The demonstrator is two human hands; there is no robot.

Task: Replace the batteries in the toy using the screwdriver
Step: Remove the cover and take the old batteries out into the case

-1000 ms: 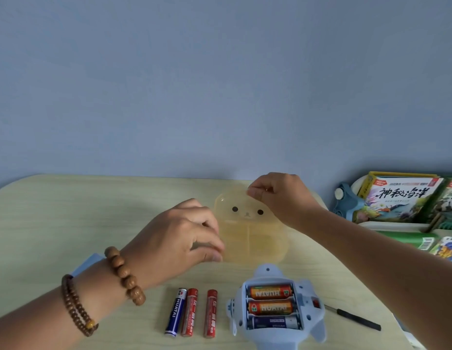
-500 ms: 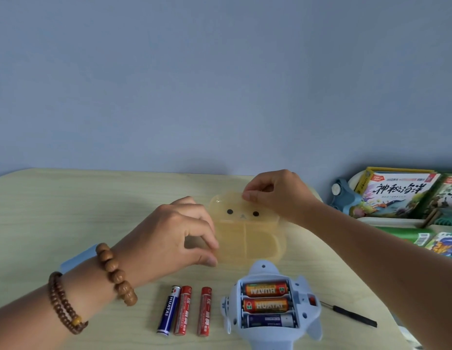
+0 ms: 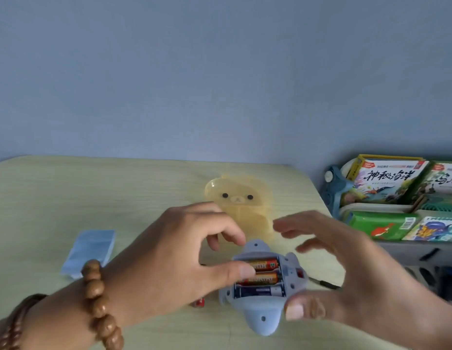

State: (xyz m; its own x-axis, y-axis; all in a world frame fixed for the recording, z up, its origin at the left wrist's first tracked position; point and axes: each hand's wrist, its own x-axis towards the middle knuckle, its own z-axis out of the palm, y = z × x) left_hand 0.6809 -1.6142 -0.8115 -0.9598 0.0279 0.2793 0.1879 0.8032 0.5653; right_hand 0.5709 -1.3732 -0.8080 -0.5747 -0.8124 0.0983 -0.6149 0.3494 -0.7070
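1. Reaching in at lower centre, the left hand (image 3: 174, 258) curls loosely, gripping nothing, thumb tip lying over the 3 batteries (image 3: 264, 277).
2. Right hand (image 3: 346, 271) spreads open at lower right, thumb against the toy (image 3: 264, 317).
3. That grey toy lies on the table (image 3: 68, 188), compartment uncovered.
4. Screwdriver (image 3: 323, 282) peeks out between toy and right hand.
5. Yellow bear box (image 3: 242, 198) sits just above, at centre frame.

Soft, even daylight; faint shadows; slight motion blur; wide-angle bowing at edges
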